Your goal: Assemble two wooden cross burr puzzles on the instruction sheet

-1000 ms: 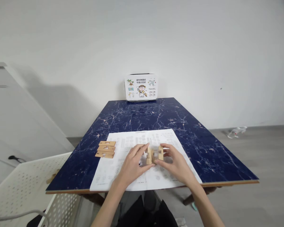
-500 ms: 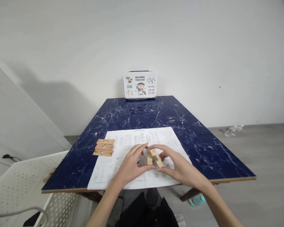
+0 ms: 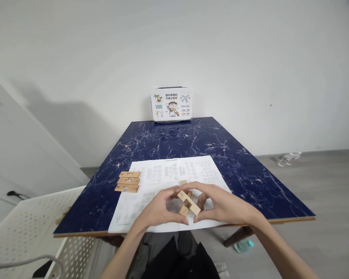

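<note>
- Bringing my hands together near the front table edge, I hold the wooden pieces between them, over the printed sheet (image 3: 125, 213).
- My right hand (image 3: 221, 205) grasps the slanted notched bar (image 3: 194, 209), thumb at its near end and index finger arched over the far side.
- My left hand (image 3: 161, 207) is curled beside the lower block (image 3: 184, 211), its thumb just nearer to me; its other fingers are partly hidden, so I cannot tell whether it grips.
- One second ago a gap separated the bar from the pieces at my left hand; now it lies obliquely across the lower block in view, and my fingers overlap at the top.
- I judge this a change from holding the pieces apart to trying them against each other; whether any notch is seated cannot be made out.
- Beyond my right index finger, another wooden end (image 3: 184, 181) shows.
- To the left, three flat slotted pieces (image 3: 127, 188) lie in a row, partly on the sheet, unmoved and untouched.
- Farther off, the blue marbled table (image 3: 235, 166) runs back to the white printed case (image 3: 171, 104), upright by the wall (image 3: 235, 69).
</note>
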The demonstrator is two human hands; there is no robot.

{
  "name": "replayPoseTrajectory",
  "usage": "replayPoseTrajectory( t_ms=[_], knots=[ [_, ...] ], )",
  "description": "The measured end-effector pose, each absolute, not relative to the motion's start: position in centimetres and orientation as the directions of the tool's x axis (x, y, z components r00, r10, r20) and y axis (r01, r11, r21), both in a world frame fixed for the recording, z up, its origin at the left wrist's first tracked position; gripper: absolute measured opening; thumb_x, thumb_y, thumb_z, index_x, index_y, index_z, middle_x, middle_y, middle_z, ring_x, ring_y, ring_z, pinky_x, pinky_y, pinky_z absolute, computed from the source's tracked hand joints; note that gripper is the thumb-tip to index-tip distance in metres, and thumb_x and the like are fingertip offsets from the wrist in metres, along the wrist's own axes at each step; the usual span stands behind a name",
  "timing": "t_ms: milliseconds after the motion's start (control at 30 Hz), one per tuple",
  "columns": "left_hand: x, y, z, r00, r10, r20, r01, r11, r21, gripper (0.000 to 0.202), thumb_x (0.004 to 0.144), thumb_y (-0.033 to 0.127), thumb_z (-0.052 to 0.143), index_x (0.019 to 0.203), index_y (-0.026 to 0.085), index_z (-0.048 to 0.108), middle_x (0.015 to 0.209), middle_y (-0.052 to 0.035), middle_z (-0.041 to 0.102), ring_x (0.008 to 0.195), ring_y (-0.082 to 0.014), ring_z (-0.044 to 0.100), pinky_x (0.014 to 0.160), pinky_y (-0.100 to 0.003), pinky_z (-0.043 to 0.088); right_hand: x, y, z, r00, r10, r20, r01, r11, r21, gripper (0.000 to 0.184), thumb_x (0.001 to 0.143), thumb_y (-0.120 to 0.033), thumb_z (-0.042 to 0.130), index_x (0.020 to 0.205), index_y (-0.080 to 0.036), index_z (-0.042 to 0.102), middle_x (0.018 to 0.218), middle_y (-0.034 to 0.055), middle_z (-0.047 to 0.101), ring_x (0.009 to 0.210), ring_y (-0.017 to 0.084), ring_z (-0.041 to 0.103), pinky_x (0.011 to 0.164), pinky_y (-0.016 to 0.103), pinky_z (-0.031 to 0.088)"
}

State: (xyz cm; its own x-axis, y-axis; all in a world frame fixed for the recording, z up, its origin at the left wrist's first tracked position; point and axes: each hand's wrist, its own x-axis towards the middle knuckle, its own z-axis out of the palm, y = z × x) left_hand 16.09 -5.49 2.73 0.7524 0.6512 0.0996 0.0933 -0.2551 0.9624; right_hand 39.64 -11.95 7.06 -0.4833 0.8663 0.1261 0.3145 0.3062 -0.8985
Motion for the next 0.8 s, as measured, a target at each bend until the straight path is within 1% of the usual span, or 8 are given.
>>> replayPoseTrajectory(
  t_ms=[100,200,267,400,500,667,733,800],
  knots=[
    [15.9,-5.4,2.6,0.776,0.627,0.069,0.041,-0.160,0.986,0.075,0.060,0.044,0.096,0.126,0.022,0.069,0.123,-0.0103,0.072,0.120,-0.0342,0.064,0.109,-0.052,0.045,39.5,-11.8,7.3,-0.515,0.852,0.093,0.274,0.266,-0.924,0.065,0.077,-0.033,0.085,0.137,-0.040,0.061,0.133,0.0008,0.066,0.079,0.017,0.070,0.081,0.036,0.063],
    [15.6,-5.2,2.5,0.782,0.613,0.115,-0.042,-0.132,0.990,0.090,0.057,0.041,0.098,0.136,0.025,0.059,0.134,-0.0115,0.067,0.127,-0.0347,0.061,0.110,-0.052,0.044,39.2,-11.8,7.4,-0.534,0.843,0.069,0.231,0.224,-0.947,0.065,0.076,-0.034,0.086,0.136,-0.040,0.061,0.136,0.0011,0.064,0.079,0.016,0.069,0.079,0.034,0.063],
    [15.5,-5.2,2.5,0.788,0.602,0.127,-0.069,-0.118,0.991,0.096,0.057,0.042,0.098,0.140,0.028,0.053,0.133,-0.0115,0.066,0.127,-0.0347,0.061,0.109,-0.052,0.045,38.9,-11.8,7.3,-0.526,0.848,0.069,0.214,0.210,-0.954,0.066,0.076,-0.035,0.086,0.136,-0.040,0.061,0.138,0.0017,0.062,0.078,0.016,0.069,0.078,0.034,0.063],
    [15.5,-5.3,2.8,0.794,0.597,0.113,-0.060,-0.107,0.992,0.095,0.058,0.046,0.097,0.139,0.027,0.052,0.126,-0.0109,0.069,0.121,-0.0347,0.065,0.106,-0.052,0.047,38.5,-12.1,6.9,-0.497,0.865,0.066,0.220,0.199,-0.955,0.068,0.074,-0.037,0.087,0.137,-0.038,0.061,0.132,0.0031,0.065,0.076,0.016,0.069,0.077,0.035,0.063],
    [15.6,-5.4,3.1,0.798,0.595,0.100,-0.043,-0.109,0.993,0.094,0.057,0.046,0.097,0.138,0.026,0.053,0.125,-0.0110,0.069,0.120,-0.0349,0.065,0.104,-0.051,0.047,38.6,-12.3,6.7,-0.489,0.871,0.048,0.267,0.202,-0.942,0.068,0.073,-0.039,0.088,0.135,-0.038,0.062,0.126,0.0029,0.068,0.072,0.016,0.068,0.075,0.034,0.062],
    [15.4,-5.6,3.2,0.820,0.571,0.040,0.021,-0.099,0.995,0.095,0.057,0.039,0.098,0.139,0.027,0.052,0.118,-0.0092,0.071,0.114,-0.0319,0.067,0.101,-0.048,0.050,38.7,-12.6,6.9,-0.535,0.844,0.043,0.288,0.230,-0.929,0.062,0.078,-0.038,0.084,0.137,-0.039,0.062,0.107,-0.0006,0.075,0.067,0.017,0.071,0.069,0.032,0.061],
    [15.3,-5.6,3.1,0.835,0.550,0.008,0.041,-0.077,0.996,0.098,0.057,0.036,0.099,0.141,0.028,0.050,0.115,-0.0083,0.072,0.110,-0.0302,0.068,0.099,-0.046,0.051,38.5,-12.7,7.0,-0.561,0.825,0.076,0.292,0.283,-0.914,0.061,0.080,-0.037,0.083,0.137,-0.040,0.062,0.110,-0.0003,0.075,0.069,0.017,0.072,0.067,0.029,0.060],
    [15.2,-5.5,3.0,0.844,0.537,0.001,0.039,-0.064,0.997,0.099,0.056,0.034,0.099,0.141,0.028,0.049,0.115,-0.0082,0.071,0.109,-0.0292,0.069,0.097,-0.044,0.052,38.2,-12.8,7.0,-0.559,0.823,0.106,0.312,0.326,-0.892,0.062,0.080,-0.037,0.084,0.138,-0.041,0.063,0.121,0.0006,0.073,0.075,0.018,0.073,0.069,0.029,0.059]
  ],
)
